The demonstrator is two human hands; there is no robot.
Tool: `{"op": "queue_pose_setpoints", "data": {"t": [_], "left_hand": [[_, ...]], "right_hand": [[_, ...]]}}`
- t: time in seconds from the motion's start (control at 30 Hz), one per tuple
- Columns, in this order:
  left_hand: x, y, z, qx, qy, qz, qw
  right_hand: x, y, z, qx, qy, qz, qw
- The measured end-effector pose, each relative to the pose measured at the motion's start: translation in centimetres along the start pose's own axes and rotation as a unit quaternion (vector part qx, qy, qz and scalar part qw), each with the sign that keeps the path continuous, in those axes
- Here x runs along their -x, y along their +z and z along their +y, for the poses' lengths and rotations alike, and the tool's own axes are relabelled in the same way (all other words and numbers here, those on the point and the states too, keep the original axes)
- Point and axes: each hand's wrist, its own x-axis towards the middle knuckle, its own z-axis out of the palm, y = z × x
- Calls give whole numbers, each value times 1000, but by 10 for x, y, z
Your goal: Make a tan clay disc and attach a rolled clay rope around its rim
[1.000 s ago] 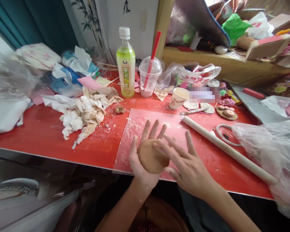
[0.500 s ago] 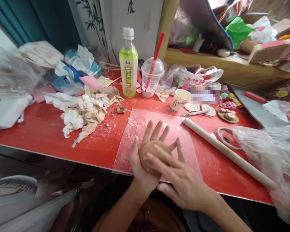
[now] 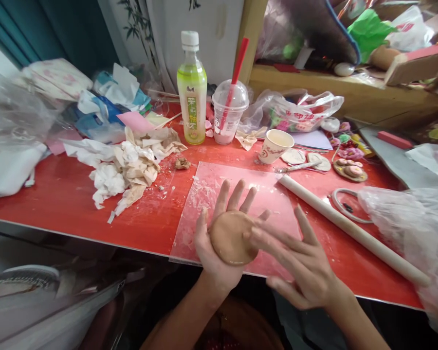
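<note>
On the upturned palm of my left hand (image 3: 219, 260) rests a flat, round disc of brown clay (image 3: 231, 238). The fingers stretch out behind it and the thumb lies along its left edge, so the hand bears the disc. My right hand (image 3: 301, 265) is open, fingers apart and slightly blurred. Its fingertips are at the right edge of the disc; whether they touch it I cannot tell. Under both hands lies a clear plastic sheet (image 3: 208, 194) with whitish smears, on a red table (image 3: 69, 214).
A pale rolling rod (image 3: 354, 228) lies diagonally at right, near a ring (image 3: 350, 206) and a plastic bag (image 3: 405, 223). Behind stand a paper cup (image 3: 275, 147), a lidded cup with straw (image 3: 228, 116) and a drink bottle (image 3: 192, 97). Crumpled tissues (image 3: 131, 165) lie at left.
My right hand has moved right, off the top of the clay disc to its edge, so more of the disc's face shows. My left hand stays nearly in place.
</note>
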Motion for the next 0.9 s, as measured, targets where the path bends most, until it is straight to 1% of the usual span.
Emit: {"op": "queue_pose_setpoints", "data": {"t": [0.03, 0.07, 0.1, 0.17, 0.23, 0.27, 0.33, 0.4, 0.43, 0.47, 0.5, 0.53, 0.57, 0.6, 0.63, 0.67, 0.7, 0.73, 0.83, 0.87, 0.9], "left_hand": [[0, 0, 0, -2, -4, -2, 1000], [0, 0, -1, -5, -6, -2, 1000], [0, 0, -1, -9, -4, 1, 1000], [-1, 0, -1, -19, 3, 6, 1000], [-1, -1, 0, -25, 9, 7, 1000], [-1, -1, 0, -25, 8, 6, 1000], [-1, 0, 0, -21, -1, 4, 1000], [0, 0, 0, -24, -9, 4, 1000], [0, 0, 0, -28, -11, 5, 1000], [0, 0, 0, -34, -10, 6, 999], [0, -1, 0, -39, -7, 7, 999], [-1, -1, 1, -42, -4, 9, 999], [-1, -1, 1, -43, -2, 11, 999], [-1, -1, 1, -42, -3, 11, 999], [-1, -1, 1, -40, -6, 10, 999], [-1, -1, 1, -36, -10, 8, 999], [-1, -1, 1, -31, -14, 5, 999], [-1, -1, 1, -27, -16, 2, 1000], [0, 0, 1, -30, -7, 7, 1000], [0, 0, 1, -34, -4, 11, 999], [0, 0, 0, -38, -4, 15, 999]], "right_hand": [[-2, 1, 1, 24, 25, -11, 999], [-4, 2, 0, 36, 34, -23, 999], [-7, 4, -1, 35, 27, -29, 999], [-11, 7, -6, -3, -23, -24, 999], [-8, 8, -10, -39, -63, 6, 997], [-4, 8, -10, -43, -58, 23, 997], [3, 7, -9, -13, 3, 31, 999], [6, 8, -7, 26, 66, 8, 997], [6, 9, -7, 32, 76, -10, 997], [4, 9, -8, 25, 64, -23, 997], [2, 10, -9, 8, 37, -24, 999], [0, 11, -10, -11, 12, -15, 1000], [-1, 11, -11, -21, 1, -1, 1000], [-1, 11, -12, -20, 9, 15, 1000], [0, 12, -12, -7, 34, 28, 999], [1, 12, -12, 14, 66, 34, 997], [2, 12, -12, 31, 88, 24, 995], [3, 13, -11, 34, 89, 10, 995], [3, 15, -10, -10, 17, -5, 1000], [2, 16, -9, -13, 16, 2, 1000], [1, 17, -9, -3, 36, 16, 999]]}}
